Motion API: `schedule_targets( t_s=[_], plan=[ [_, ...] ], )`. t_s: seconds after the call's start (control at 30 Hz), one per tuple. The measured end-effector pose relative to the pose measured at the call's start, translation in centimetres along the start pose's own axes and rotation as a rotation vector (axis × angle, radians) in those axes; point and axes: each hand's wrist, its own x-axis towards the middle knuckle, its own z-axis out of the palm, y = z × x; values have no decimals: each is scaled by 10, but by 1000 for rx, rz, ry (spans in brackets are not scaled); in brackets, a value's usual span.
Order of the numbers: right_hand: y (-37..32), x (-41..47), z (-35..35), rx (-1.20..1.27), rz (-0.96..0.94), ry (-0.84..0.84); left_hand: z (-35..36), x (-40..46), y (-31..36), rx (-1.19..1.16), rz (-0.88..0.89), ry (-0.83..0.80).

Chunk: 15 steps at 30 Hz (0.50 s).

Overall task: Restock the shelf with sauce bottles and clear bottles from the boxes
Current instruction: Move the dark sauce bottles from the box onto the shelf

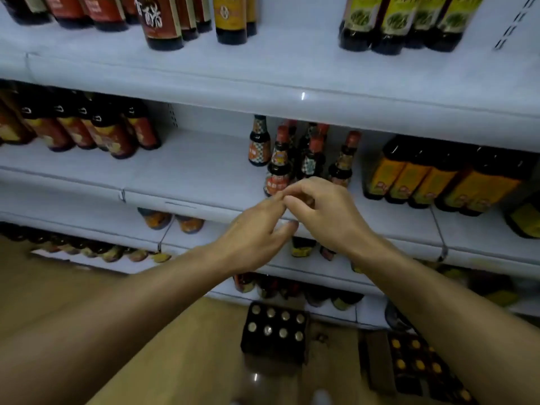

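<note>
Both my hands meet in front of the middle shelf, just before a small cluster of dark sauce bottles with red caps. My left hand has its fingers loosely apart and holds nothing. My right hand is curled, its fingertips pinching the tips of my left fingers; I see no bottle in it. On the floor below stands a dark box of bottles with metal caps. A second box of yellow-capped bottles lies to its right.
Large bottles with orange labels fill the right of the middle shelf, and red-labelled bottles fill the left, with bare shelf between. The top shelf and the lower shelves carry more bottles. The floor is pale wood.
</note>
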Motion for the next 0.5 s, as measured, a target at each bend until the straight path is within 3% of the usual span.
schedule_targets(
  t_s=[0.5],
  plan=[
    [92,-64,124,-23,142,-266,132,-44,-79,-172,-254,-141]
  ],
)
